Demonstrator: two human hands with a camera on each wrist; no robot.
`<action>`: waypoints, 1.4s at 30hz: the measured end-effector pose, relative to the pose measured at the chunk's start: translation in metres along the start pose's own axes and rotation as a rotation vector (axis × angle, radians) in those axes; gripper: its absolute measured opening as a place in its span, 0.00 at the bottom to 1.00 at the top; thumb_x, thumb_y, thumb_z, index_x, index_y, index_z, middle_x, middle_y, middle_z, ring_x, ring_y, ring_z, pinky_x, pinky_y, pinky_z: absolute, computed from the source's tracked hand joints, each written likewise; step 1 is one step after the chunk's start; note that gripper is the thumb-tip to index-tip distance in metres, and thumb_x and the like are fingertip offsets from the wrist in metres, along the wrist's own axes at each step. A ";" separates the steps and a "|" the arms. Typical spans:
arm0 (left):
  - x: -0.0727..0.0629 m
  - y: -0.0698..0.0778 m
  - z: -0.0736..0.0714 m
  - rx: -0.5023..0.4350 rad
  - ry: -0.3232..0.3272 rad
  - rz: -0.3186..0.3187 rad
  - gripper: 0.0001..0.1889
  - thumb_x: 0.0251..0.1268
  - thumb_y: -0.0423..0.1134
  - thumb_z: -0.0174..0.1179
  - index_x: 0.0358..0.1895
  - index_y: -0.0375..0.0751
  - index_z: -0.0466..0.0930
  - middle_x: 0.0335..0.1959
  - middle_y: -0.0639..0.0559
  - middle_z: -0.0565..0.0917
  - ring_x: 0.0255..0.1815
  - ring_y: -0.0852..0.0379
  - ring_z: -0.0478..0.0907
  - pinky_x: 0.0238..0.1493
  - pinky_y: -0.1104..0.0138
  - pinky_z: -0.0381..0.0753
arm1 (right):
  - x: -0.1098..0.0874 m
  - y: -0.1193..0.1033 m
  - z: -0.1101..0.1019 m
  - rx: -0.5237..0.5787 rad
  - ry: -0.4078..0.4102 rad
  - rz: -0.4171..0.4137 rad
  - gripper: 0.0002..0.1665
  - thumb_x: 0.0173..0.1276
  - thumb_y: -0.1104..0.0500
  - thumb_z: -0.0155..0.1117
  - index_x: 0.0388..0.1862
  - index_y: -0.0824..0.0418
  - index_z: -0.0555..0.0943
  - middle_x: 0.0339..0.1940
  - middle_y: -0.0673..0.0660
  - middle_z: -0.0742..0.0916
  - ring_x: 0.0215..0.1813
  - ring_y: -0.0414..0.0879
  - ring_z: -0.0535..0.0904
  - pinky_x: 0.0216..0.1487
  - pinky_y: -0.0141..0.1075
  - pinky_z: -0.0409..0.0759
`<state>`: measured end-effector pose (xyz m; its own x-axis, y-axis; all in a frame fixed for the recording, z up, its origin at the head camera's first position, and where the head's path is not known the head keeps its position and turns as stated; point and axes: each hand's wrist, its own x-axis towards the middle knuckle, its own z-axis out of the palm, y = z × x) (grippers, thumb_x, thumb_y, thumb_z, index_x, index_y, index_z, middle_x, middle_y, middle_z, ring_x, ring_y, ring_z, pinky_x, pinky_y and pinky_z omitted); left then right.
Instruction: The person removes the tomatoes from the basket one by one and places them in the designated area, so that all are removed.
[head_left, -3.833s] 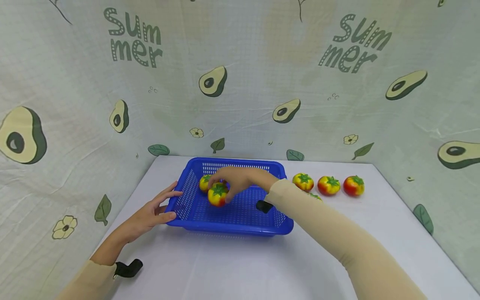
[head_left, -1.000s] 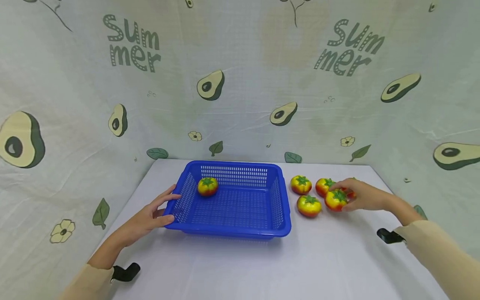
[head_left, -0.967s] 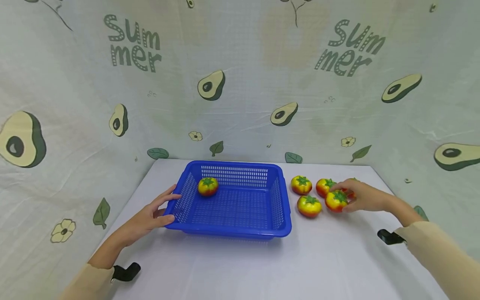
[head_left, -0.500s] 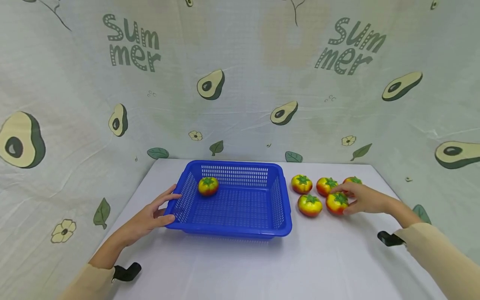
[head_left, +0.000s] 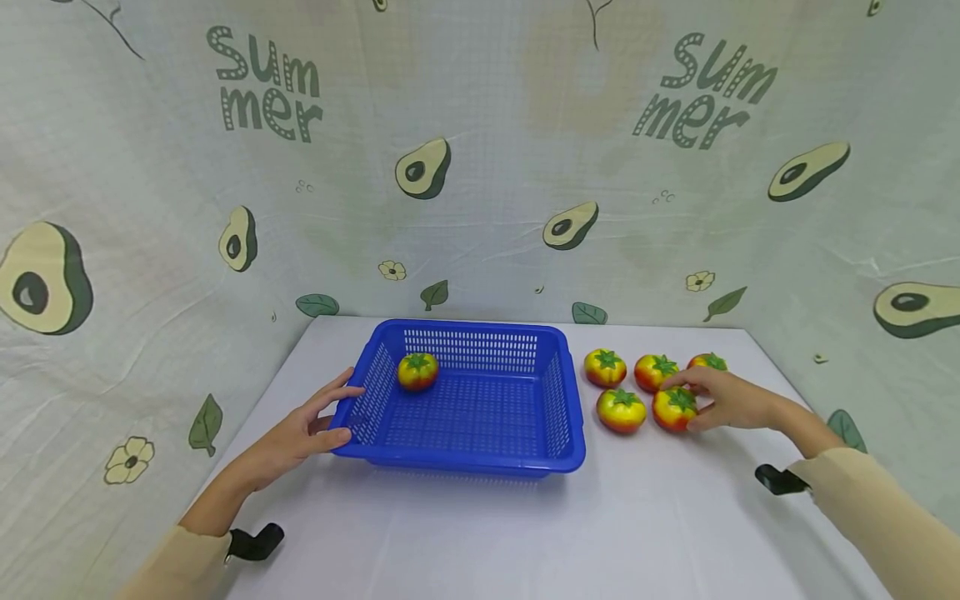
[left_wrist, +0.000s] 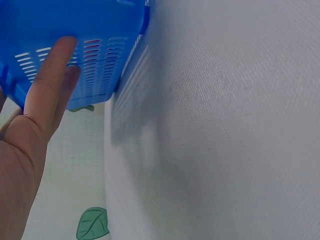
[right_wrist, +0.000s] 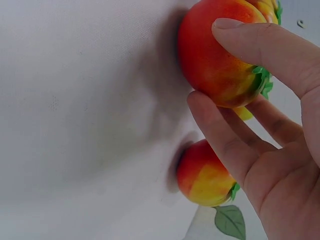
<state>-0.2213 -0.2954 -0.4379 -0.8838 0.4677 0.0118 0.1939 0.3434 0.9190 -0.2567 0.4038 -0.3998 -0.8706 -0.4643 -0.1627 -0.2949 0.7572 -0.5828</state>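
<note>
Low over the table at the right, my right hand [head_left: 716, 400] holds a red and yellow tomato [head_left: 672, 409] with a green leafy top. In the right wrist view the thumb presses one side of this tomato [right_wrist: 215, 55] and the fingers curve along the other. My left hand [head_left: 303, 425] rests its relaxed fingers at the left rim of a blue plastic basket [head_left: 457, 458]. The left wrist view has straight fingers against the basket's slotted outer wall [left_wrist: 100, 20]. One tomato [head_left: 417, 372] sits inside the basket, at its back left.
Several more tomatoes stand on the white table [head_left: 480, 533] right of the basket: one front left [head_left: 621, 411], one back left [head_left: 604, 367], one back middle [head_left: 655, 372], and one back right [head_left: 707, 361] partly behind the hand. A printed cloth [head_left: 487, 167] hangs behind.
My right hand has carried one tomato out of the basket to the group at the right, then lowered it slightly in the last second. My left hand has stayed at the basket.
</note>
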 end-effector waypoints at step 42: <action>-0.001 0.001 -0.001 0.012 -0.006 0.007 0.31 0.81 0.37 0.58 0.83 0.48 0.62 0.90 0.52 0.35 0.79 0.18 0.58 0.66 0.49 0.83 | -0.006 -0.012 -0.016 -0.132 0.048 -0.082 0.38 0.63 0.51 0.83 0.69 0.57 0.80 0.63 0.60 0.82 0.61 0.62 0.79 0.57 0.54 0.86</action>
<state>-0.2208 -0.2962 -0.4363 -0.8800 0.4748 0.0157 0.2052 0.3499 0.9140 -0.2538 0.4043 -0.3792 -0.8586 -0.5065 -0.0789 -0.4116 0.7730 -0.4828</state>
